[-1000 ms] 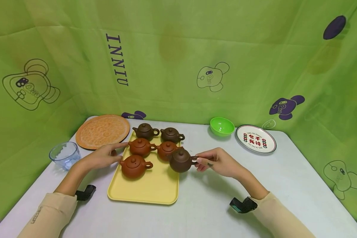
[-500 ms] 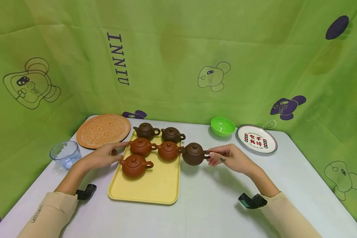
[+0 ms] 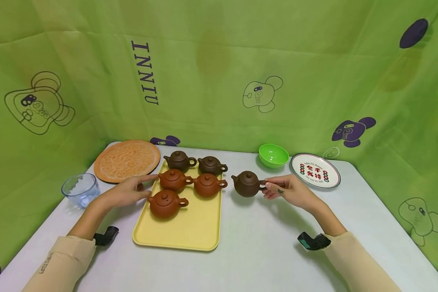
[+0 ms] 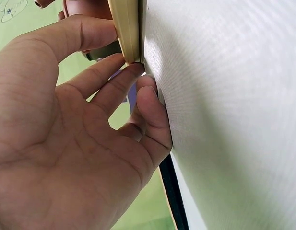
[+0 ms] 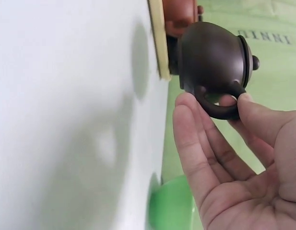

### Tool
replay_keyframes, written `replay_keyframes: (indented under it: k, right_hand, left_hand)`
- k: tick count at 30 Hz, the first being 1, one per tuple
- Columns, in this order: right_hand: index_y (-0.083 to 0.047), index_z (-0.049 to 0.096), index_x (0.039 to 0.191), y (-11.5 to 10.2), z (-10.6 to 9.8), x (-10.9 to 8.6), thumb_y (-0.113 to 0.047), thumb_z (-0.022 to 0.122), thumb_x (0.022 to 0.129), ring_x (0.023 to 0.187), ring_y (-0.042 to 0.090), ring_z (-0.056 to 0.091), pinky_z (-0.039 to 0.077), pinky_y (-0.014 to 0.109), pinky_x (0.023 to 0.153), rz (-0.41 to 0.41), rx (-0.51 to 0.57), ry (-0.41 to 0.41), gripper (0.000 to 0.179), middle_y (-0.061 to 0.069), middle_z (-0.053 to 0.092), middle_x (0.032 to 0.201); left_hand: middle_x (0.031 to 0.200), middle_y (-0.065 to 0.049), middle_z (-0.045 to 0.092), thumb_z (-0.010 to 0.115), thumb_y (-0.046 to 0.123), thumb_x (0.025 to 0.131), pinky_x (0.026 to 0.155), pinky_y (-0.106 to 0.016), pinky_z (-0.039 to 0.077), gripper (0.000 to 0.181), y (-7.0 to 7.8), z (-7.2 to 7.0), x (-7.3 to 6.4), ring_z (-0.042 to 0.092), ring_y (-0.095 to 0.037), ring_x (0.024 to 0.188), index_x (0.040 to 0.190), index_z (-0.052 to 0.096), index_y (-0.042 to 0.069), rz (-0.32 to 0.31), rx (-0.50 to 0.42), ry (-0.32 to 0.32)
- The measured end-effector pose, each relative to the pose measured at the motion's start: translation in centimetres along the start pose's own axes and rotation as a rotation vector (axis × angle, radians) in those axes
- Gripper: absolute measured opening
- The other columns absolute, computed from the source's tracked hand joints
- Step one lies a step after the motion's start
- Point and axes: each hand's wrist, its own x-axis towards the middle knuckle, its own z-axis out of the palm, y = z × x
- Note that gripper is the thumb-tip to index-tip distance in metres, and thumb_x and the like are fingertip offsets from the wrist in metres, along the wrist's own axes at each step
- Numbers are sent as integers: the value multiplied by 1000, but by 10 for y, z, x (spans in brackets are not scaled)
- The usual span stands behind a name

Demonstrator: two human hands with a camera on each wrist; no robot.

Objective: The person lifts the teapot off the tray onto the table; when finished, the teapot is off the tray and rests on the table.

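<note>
My right hand (image 3: 290,191) pinches the handle of a dark brown teapot (image 3: 247,185) between thumb and fingers. In the right wrist view the teapot (image 5: 212,57) is held level above the white table, its shadow apart from it. It is to the right of a yellow tray (image 3: 179,235). My left hand (image 3: 125,192) touches the tray's left edge, thumb and fingertips (image 4: 116,60) against the rim. Two dark brown teapots, one on the left (image 3: 179,162) and one on the right (image 3: 211,165), stand at the tray's back. Nearer are three reddish-brown teapots (image 3: 165,205).
An orange round mat (image 3: 127,161) and a clear blue glass bowl (image 3: 81,190) are on the left. At the back right, a green bowl (image 3: 273,156) stands beside a white plate (image 3: 315,170) with red characters. Green cloth (image 3: 204,81) encloses the table's back and sides.
The right hand has carried the dark teapot rightward and slightly back, from over the tray's right edge to beyond it. The left hand stays at the tray's edge.
</note>
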Motion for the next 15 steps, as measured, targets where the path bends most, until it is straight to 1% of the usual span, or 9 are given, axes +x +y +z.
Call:
replay_keyframes:
  k: [2,4,7,9,13,15]
  right_hand:
    - [11,65,137,3,-1,2,-16,59,109,100,37,79,64,32,88,5,-1,5,39,34,74,117]
    - [12,64,137,6,-2,5,-15,59,109,100,36,80,64,33,88,8,3,7,39,34,74,117]
    - [13,63,137,11,-3,9,-14,58,109,98,33,80,64,33,88,11,-5,12,39,34,74,115]
    - [14,63,137,14,-4,12,-13,58,109,97,30,80,64,33,88,13,-5,17,40,34,74,114]
    - [16,61,137,20,-6,18,-11,58,108,97,26,80,64,34,88,16,5,31,40,35,74,114]
    - [17,61,137,23,-7,21,-10,58,108,97,25,80,64,35,88,16,16,34,40,36,74,114]
  left_hand:
    - [104,-9,64,64,11,96,65,-26,45,65,0,0,0,52,-15,78,158,49,5,-3,0,3]
    - [107,-9,65,64,10,96,66,-27,45,65,-2,1,0,52,-15,78,158,49,5,-3,3,4]
    - [110,-10,65,63,10,96,66,-27,45,65,-3,1,0,52,-16,80,158,49,6,-3,4,3]
    - [109,-10,65,63,10,96,66,-27,45,64,-4,1,0,52,-17,80,158,49,6,-2,5,4]
    - [114,-11,65,63,9,96,66,-27,45,64,-5,0,0,51,-17,81,158,49,7,1,3,6]
    - [112,-10,65,63,9,96,66,-27,45,65,-5,1,0,52,-17,80,159,49,7,-2,1,5]
